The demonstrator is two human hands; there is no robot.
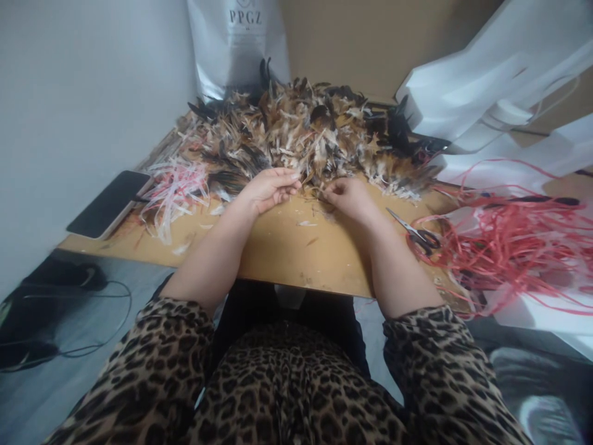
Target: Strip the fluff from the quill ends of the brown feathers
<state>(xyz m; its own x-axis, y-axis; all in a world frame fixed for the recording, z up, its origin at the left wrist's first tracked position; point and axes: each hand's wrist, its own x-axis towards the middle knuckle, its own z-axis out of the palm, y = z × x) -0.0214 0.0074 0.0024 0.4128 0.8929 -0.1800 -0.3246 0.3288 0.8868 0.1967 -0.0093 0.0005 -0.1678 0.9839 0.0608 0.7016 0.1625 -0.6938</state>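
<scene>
Leopard-print cloth shirt [287,377] lies nearest, before a flat tan tabletop [296,253] whose far part bears a broad, loose heap of brown, black and cream feathers [296,127]. At its near edge, the person's 2 bare hands, left hand [272,190] and right hand [351,196], stand apart with fingers bent inward; whether either is clamped on a strand, I cannot tell. Light fingertip pressure would likely avoid crushing the shafts, with the black-handled metal scissors [421,237] kept clear of the right forearm.

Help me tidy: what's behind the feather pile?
Behind the feather pile are a silvery bag printed PPGZ and a brown surface; the pile hides part of the bag's base.
</scene>
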